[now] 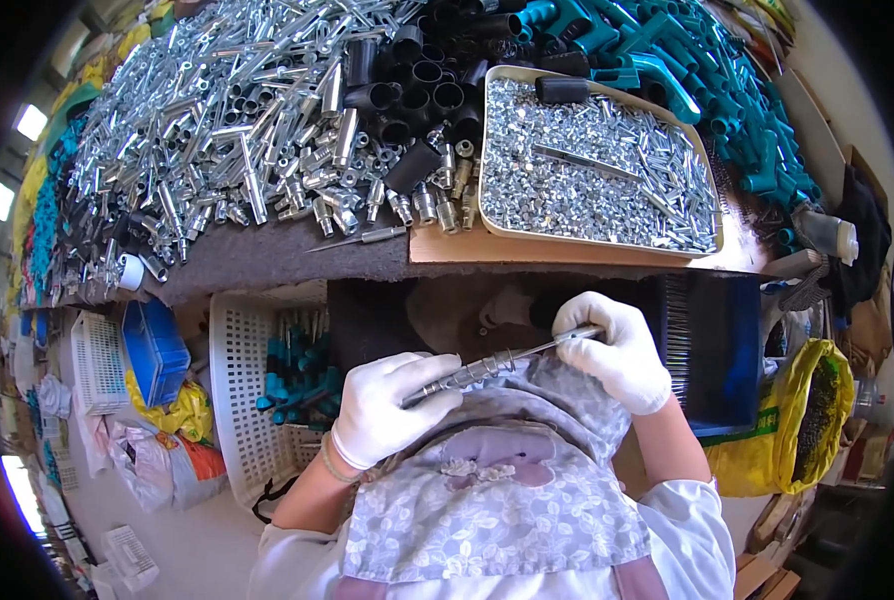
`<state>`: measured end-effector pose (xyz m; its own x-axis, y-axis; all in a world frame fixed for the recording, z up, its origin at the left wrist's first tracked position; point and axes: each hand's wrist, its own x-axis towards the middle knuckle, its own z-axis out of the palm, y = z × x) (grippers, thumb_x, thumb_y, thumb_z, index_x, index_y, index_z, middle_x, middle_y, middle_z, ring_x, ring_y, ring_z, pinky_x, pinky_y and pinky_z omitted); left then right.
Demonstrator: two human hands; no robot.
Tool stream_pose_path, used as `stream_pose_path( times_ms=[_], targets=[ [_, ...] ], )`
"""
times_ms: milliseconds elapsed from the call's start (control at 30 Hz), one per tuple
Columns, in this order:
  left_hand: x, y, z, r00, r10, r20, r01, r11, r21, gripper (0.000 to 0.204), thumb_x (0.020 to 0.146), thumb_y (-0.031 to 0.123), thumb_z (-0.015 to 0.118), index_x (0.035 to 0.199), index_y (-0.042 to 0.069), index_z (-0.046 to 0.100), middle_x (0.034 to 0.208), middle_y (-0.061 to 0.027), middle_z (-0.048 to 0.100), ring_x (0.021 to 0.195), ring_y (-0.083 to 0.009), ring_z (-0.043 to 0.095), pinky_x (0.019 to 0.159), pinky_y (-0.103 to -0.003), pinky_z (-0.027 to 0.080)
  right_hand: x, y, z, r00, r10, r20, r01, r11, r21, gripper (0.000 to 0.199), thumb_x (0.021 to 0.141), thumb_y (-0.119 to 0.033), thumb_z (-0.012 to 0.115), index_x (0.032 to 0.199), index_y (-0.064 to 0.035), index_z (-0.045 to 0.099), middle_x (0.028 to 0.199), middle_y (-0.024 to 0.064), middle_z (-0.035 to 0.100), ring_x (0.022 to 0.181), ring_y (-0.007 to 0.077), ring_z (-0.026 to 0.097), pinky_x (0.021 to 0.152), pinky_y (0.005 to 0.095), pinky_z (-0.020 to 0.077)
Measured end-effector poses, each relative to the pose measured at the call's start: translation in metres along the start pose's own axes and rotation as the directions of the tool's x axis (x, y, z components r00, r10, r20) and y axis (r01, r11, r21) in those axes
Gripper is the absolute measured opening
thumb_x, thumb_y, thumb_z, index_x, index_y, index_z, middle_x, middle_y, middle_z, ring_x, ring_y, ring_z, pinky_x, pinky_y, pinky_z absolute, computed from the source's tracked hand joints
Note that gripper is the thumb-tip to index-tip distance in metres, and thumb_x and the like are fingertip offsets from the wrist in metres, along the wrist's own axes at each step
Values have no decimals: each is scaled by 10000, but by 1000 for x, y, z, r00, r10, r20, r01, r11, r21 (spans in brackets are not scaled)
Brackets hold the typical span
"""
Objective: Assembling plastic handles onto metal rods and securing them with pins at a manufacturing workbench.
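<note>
The long workbench (267,262), topped with grey felt, ran across the upper frame and bent with the lens; its left end was lost in the dark rim. A large heap of silver metal tubes and fittings (227,110) covered its left and middle. A pile of teal plastic handles (707,70) filled the upper right, its far edge cut off. Between them lay a cluster of short black plastic sleeves (417,80). A cream rectangular tray (487,160) held small bright screws and nuts, too small to tell apart singly.

Below the bench edge stood a white perforated plastic basket (242,400), its contents of teal-handled tools partly hidden by the bench shadow. A yellow sack (767,440) sat at lower right, its contents unclear.

The left hand (387,405), in a white glove, was clenched around the lower end of a slim silver metal rod with a knurled section (492,365). The right hand (617,350), also white-gloved, pinched the rod's upper end between fingertips and thumb. The rod lay slanted between both hands, over the person's lap and floral apron (497,510), below the bench edge. Both rod tips were hidden inside the gloves.
</note>
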<state>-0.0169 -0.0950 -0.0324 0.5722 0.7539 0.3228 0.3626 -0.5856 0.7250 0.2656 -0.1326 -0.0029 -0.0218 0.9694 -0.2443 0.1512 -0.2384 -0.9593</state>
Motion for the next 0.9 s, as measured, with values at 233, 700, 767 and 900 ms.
stream_pose_path(
  times_ms=[233,700,767,900],
  targets=[
    [5,0,8,999,53,12,-53,998,-24,326,717,89,837,1021,18,744,854,-137,720,700,-287,694,642,-354,560,1,8,26,986,-9,169,14,1000,-27,169,838,-98,651,968,9,649,830,42,641,773,102,579,725,285,500],
    [3,-3,13,1000,2,10,0,994,-110,317,723,76,841,1016,1,747,830,-133,712,687,-262,686,614,-336,545,-4,47,30,940,-332,73,334,942,-18,358,944,-234,692,1192,-28,537,958,103,619,855,241,649,814,355,526],
    [5,-1,12,999,-10,-45,5,995,-100,313,741,90,844,1021,-4,741,838,-132,715,677,-266,688,604,-339,546,-14,49,31,960,-271,-67,279,946,167,371,915,-146,680,1238,-10,559,1082,91,602,992,190,614,900,336,506],
    [2,-1,10,999,-6,-53,4,999,-49,307,748,95,839,1027,10,744,841,-131,717,678,-272,693,610,-335,549,-17,57,33,921,-389,-20,389,921,-10,370,896,-125,664,1235,14,614,1196,159,598,1084,272,611,944,364,495]
  ],
)
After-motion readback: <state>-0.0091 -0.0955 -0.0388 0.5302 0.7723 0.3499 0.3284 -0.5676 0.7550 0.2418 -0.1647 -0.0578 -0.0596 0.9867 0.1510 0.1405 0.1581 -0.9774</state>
